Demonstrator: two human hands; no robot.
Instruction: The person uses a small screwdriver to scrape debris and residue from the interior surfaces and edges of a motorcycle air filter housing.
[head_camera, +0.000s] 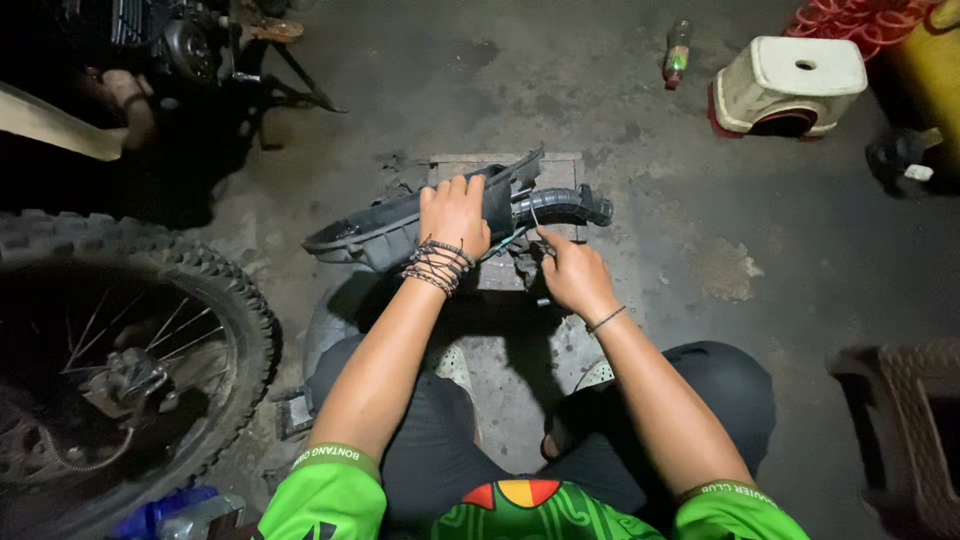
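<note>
A dark grey plastic housing (385, 228) with a ribbed black hose end (565, 205) rests on a small wooden block (560, 170) on the concrete floor. My left hand (455, 215) grips the top of the housing, several cord bracelets at its wrist. My right hand (570, 272) sits just right of it, pinching a thin tool (537, 222) whose tip points at the joint between housing and hose. My knees in dark trousers frame the spot below.
A knobby motorcycle wheel (130, 340) fills the left side, with the engine (180, 45) behind it. A white plastic stool (790, 85), a bottle (678, 50) and red coiled hose (850, 20) stand at the back right. A woven brown basket (910, 420) is at right.
</note>
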